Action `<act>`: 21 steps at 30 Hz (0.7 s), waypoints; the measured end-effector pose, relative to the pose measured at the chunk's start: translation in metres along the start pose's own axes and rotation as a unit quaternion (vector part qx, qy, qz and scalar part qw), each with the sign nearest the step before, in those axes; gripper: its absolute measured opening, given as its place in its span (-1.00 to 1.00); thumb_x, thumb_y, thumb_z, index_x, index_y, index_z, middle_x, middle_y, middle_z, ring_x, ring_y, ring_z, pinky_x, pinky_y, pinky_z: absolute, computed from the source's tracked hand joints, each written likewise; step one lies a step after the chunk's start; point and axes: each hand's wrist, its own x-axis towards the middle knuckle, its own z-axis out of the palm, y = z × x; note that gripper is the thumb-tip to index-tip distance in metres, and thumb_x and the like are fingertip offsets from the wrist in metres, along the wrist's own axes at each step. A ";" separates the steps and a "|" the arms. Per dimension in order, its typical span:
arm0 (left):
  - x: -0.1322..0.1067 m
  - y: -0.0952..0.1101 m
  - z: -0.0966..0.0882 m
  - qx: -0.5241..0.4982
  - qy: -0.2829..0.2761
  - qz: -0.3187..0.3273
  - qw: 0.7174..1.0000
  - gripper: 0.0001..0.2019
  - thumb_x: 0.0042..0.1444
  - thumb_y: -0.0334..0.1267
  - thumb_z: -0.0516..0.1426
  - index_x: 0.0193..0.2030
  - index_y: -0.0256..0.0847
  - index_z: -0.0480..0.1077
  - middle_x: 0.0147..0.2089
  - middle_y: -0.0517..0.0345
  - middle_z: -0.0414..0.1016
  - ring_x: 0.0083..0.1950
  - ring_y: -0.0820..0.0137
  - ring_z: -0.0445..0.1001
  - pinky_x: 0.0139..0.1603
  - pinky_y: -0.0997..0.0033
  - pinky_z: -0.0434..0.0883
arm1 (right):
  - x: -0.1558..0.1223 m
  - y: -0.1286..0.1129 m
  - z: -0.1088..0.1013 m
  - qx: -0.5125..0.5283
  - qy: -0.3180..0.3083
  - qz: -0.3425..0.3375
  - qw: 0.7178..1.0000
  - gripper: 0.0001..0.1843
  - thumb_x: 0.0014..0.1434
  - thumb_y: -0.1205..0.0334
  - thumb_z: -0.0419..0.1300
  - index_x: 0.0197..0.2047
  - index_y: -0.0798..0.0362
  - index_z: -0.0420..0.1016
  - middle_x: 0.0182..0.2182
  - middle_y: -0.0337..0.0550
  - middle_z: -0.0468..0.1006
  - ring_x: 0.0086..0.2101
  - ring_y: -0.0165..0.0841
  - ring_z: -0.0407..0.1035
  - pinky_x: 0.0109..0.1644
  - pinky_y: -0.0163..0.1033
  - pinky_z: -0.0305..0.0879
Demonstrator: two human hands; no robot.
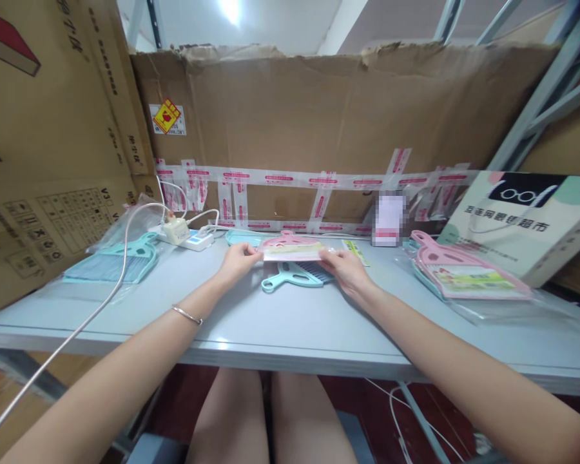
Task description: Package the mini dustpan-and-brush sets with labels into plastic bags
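Observation:
Between my two hands is a small pink dustpan, with a printed yellow-green card along its near side. My left hand pinches the left edge, thumb and fingers together. Fingers of my right hand close on the right edge. Below the dustpan a light-teal hand brush lies on the table, its handle toward the left and its bristles partly covered by my right hand. Just behind, a teal piece shows in part. Another yellow-green card lies beyond my right hand.
Bagged teal brush-and-dustpan lies left; a bagged pink set lies right. A charger sits on a power strip, its white cable crossing the table's left side. Behind stand a large carton and a blurred phone-like object.

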 end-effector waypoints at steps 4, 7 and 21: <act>0.001 0.003 -0.003 -0.058 0.019 -0.031 0.998 -0.73 -0.28 -0.27 0.25 -0.53 -0.23 0.19 -0.36 0.16 0.43 -0.29 0.41 0.41 -0.21 0.39 0.30 | -0.004 -0.003 0.001 0.023 0.010 -0.033 0.999 -0.48 -0.39 0.41 0.39 -0.43 -0.04 0.14 -0.53 -0.43 0.35 -0.46 -0.47 0.38 -0.27 -0.29 0.46; 0.002 0.005 -0.012 -0.122 -0.022 -0.114 0.986 -0.62 -0.34 -0.38 0.28 -0.33 -0.25 0.26 -0.36 0.16 0.44 -0.37 0.45 0.40 -0.30 0.41 0.31 | -0.010 -0.008 0.001 0.008 -0.036 -0.057 0.998 -0.35 -0.40 0.38 0.36 -0.21 -0.10 0.17 -0.42 -0.43 0.44 -0.39 -0.42 0.41 -0.24 -0.24 0.43; 0.003 0.014 -0.028 -0.126 -0.199 -0.059 0.970 -0.64 -0.26 -0.34 0.28 -0.23 -0.33 0.45 -0.20 0.02 0.57 -0.16 0.28 0.49 -0.05 0.27 0.34 | -0.018 -0.014 0.002 -0.056 -0.177 -0.004 0.983 -0.58 -0.32 0.21 0.42 -0.34 0.04 0.38 -0.39 -0.24 0.58 -0.38 -0.37 0.45 -0.20 -0.21 0.37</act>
